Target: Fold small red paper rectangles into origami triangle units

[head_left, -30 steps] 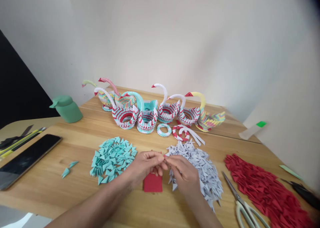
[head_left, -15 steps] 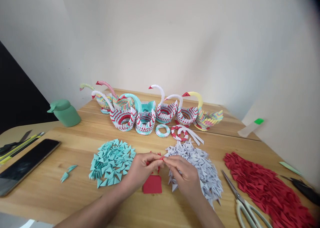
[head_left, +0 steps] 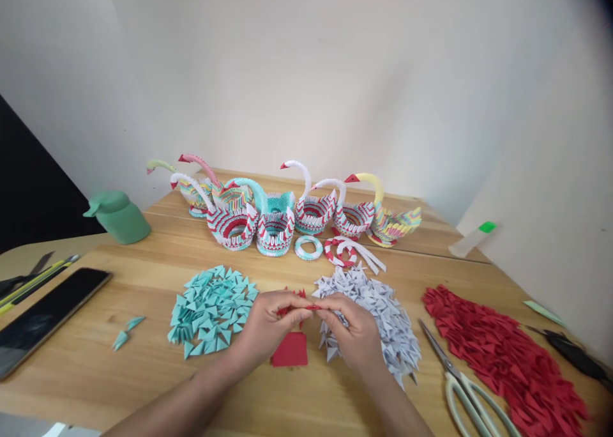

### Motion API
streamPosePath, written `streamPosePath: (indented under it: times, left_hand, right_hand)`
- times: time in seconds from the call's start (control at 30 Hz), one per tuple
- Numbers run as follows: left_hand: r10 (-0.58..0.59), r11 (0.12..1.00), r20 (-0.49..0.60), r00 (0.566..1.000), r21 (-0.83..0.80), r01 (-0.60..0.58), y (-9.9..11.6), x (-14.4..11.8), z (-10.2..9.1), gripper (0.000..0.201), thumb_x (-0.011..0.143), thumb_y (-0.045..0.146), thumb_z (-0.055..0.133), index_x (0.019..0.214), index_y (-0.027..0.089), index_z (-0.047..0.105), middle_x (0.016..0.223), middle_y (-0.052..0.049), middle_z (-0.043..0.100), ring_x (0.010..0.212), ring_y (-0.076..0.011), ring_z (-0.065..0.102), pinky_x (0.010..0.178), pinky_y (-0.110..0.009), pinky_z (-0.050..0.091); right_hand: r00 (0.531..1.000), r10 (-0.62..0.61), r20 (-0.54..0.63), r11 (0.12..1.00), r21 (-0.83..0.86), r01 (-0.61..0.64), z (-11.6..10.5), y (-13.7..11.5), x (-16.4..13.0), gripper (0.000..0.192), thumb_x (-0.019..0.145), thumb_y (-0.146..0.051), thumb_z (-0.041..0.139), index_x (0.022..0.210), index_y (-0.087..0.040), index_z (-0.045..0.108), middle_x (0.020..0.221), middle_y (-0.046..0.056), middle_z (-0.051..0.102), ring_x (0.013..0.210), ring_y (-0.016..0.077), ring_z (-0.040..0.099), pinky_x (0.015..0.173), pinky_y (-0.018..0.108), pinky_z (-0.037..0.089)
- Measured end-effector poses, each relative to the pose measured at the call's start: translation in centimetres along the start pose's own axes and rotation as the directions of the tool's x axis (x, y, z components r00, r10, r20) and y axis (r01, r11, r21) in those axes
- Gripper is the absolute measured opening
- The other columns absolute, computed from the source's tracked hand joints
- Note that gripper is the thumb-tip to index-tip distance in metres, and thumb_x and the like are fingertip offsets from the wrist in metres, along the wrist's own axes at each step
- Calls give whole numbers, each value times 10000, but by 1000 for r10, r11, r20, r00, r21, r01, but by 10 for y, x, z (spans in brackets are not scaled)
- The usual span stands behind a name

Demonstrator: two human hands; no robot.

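Your left hand (head_left: 265, 331) and right hand (head_left: 354, 335) meet above the red paper stack (head_left: 290, 350), both pinching one small red paper piece (head_left: 306, 307), which seems partly folded. It is light, thin and creases easily, so hold it at the edges with your fingertips only.

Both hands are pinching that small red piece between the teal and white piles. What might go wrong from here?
1. The right hand rests against the white piece pile; a wrist shift may scatter it.
2. The red folded piece is pinched only at the fingertips of both hands, the left hand too; it might slip or crease.
3. The scissors lie open-bladed near the right forearm, so a sweep could catch them.
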State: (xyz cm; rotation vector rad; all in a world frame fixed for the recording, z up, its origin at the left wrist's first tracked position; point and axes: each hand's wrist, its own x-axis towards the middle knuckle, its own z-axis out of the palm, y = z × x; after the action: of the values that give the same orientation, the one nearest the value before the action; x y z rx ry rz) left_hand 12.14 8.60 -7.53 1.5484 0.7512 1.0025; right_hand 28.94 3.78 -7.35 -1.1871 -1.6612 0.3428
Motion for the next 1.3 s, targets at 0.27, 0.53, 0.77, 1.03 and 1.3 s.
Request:
streamPosePath:
  times: [0.27,0.53,0.77,1.03,1.3]
  left_hand:
    - [-44,998,68,997,-51,48,7,2,-3,220,777,320,657,695,125,718,639,-55,671,597,-137,560,586,-229,427]
    - [-266,852,121,956,-435,292,-5,1,2,284,714,402,733,713,123,685,638,-34,649,556,-100,520,567,-218,395]
    - [-363,575,281,889,-683,451,-17,1,7,321,667,358,794,845,100,726,682,-50,643,568,-101,538,569,-231,397]
    - [-352,606,313,882,-642,470,-19,2,-2,181,753,274,734,857,125,724,756,-49,651,663,-115,545,651,-241,425]
    - [-407,666,235,883,-586,462,-12,1,0,317,663,329,801,888,117,732,896,-123,719,835,-211,633,761,-313,462]
  right_hand:
    - [1000,6,10,1000,-18,-6,0,-2,0,102,856,-211,580,824,-211,678,726,13,688,661,148,651,632,234,500]
    - [996,-78,-51,988,-140,70,7,-4,-5,144,879,-183,537,754,-200,607,650,-2,612,595,134,585,574,249,460]
    - [964,-267,11,923,-284,259,10,5,-7,142,880,-94,534,889,-184,643,743,56,664,714,174,600,629,295,489]
    - [962,-191,195,858,-444,260,-8,-34,0,206,913,-132,478,1033,-170,642,990,93,684,892,210,607,754,342,513]
    - [997,36,-64,739,-670,-70,-126,-24,-85,245,903,-304,482,1088,-266,639,1035,62,686,944,231,646,832,370,535]
